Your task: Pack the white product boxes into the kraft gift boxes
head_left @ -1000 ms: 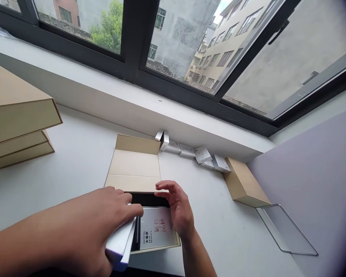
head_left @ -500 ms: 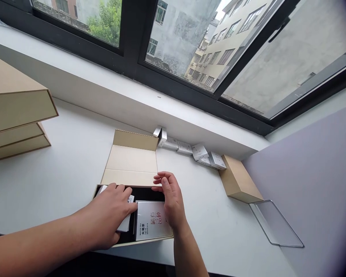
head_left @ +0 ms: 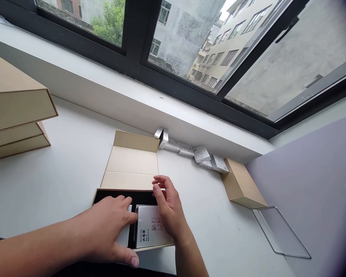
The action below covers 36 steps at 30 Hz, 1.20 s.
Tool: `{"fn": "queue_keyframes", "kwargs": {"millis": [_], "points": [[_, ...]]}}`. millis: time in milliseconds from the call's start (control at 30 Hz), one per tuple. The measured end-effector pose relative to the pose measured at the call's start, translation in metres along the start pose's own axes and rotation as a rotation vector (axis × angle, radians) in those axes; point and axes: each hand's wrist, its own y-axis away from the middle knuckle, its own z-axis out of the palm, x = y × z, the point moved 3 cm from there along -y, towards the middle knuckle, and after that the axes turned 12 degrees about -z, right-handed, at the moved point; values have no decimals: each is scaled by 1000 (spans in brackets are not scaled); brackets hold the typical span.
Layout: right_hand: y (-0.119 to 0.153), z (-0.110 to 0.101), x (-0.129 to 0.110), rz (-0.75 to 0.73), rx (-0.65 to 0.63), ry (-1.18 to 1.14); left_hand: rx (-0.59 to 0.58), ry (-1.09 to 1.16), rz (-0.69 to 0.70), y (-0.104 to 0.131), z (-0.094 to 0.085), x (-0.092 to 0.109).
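A cream gift box (head_left: 94, 197) with a black lining stands before me, its hinged lid (head_left: 132, 159) folded back flat behind it. In its right half lies a silver tea box (head_left: 147, 229) with red and black print, marked "WHITE TEA". A second silver box (head_left: 123, 236) sits in the left half, mostly covered by my left hand (head_left: 111, 221). That hand rests palm down over it, with fingers spread and thumb apart near the front edge. My right hand (head_left: 169, 211) is at the box's right end, its loosely bent fingers apart and covering part of the printed box.
Several small silver boxes (head_left: 186, 149) line the sill wall. Beside them are a tan carton (head_left: 243, 182) and a wire frame (head_left: 281, 231). Large tan boxes (head_left: 17, 109) are stacked at the left. A dark-framed window (head_left: 173, 77) rises behind the white table (head_left: 75, 130).
My left thumb has swung out toward the front edge and its fingers have loosened. The left silver box now sits lower and flatter inside. My right hand has shifted slightly over the printed box.
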Motion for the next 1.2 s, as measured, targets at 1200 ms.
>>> {"fn": "queue_keyframes", "kwargs": {"millis": [1200], "points": [[-18, -50, -136, -253, -357, 407, 358, 219, -226, 62, -12, -85]]}}
